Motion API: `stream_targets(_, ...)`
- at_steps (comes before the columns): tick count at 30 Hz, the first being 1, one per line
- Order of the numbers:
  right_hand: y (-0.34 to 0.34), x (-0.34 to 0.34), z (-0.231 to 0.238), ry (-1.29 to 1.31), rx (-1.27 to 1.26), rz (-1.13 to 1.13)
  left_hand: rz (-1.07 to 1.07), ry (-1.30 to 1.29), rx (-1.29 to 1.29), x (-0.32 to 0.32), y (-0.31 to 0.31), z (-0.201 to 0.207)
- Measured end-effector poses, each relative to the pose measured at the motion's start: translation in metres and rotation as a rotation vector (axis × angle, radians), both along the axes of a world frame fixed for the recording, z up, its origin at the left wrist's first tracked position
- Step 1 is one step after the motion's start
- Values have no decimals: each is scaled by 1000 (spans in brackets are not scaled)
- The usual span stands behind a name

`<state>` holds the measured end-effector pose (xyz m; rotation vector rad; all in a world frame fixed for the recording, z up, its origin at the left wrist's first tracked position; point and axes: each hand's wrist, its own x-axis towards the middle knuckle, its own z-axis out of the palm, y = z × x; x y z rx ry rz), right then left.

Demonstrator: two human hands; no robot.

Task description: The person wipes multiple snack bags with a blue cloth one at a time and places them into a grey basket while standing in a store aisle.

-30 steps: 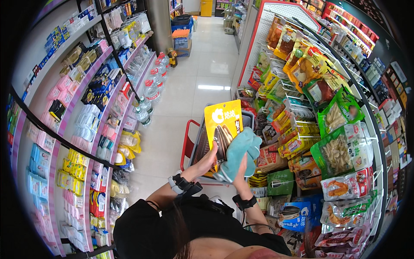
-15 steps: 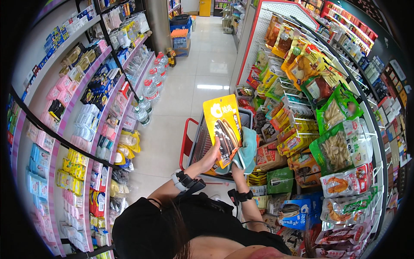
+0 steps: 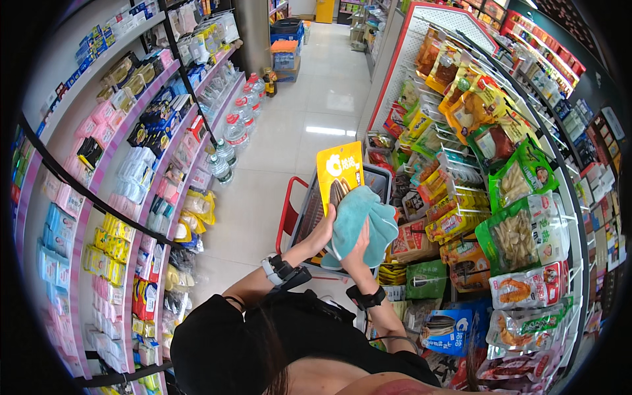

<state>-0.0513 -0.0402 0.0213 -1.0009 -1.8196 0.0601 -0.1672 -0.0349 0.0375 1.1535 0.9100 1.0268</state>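
A yellow and brown bag of sunflower seeds is held upright before me, gripped at its left edge by my left hand. Against the bag's front lies a teal cloth, hiding the lower part of it. My right hand presses the cloth onto the bag, and folds of the cloth hang over to the right of its fingers. Below and behind the bag stands a dark shopping basket with a red handle.
On the right, a display rack carries several hanging snack bags, with more bags piled low, including a blue one. Shelves of small packages line the left side. Several large water bottles stand on the floor beside them. A tiled aisle runs ahead.
My right hand has brought the teal cloth up and leftward from beside the bag onto its front, covering the lower part. My left hand still grips the bag.
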Motion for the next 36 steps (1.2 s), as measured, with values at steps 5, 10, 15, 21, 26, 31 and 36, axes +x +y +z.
stream_targets(5,23,21,-5,49,-378,313,-44,173,145,-4,-7,-11)
stream_targets(10,16,8,-10,-61,-214,276,-112,-5,-9,-22,11,-18)
stream_targets(15,8,7,-15,17,-363,324,-135,91,83,-23,3,-17)
stream_targets(21,24,10,-3,-54,-266,203,-187,51,157,-6,-10,-23)
stream_targets(26,2,0,11,-95,-179,189,-291,-189,-163,-21,-1,-13)
stream_targets(31,7,6,-7,-44,-283,216,-281,-13,-21,-19,-1,-25)
stream_targets(36,18,20,-52,106,-661,310,-241,277,104,-15,-4,-42)
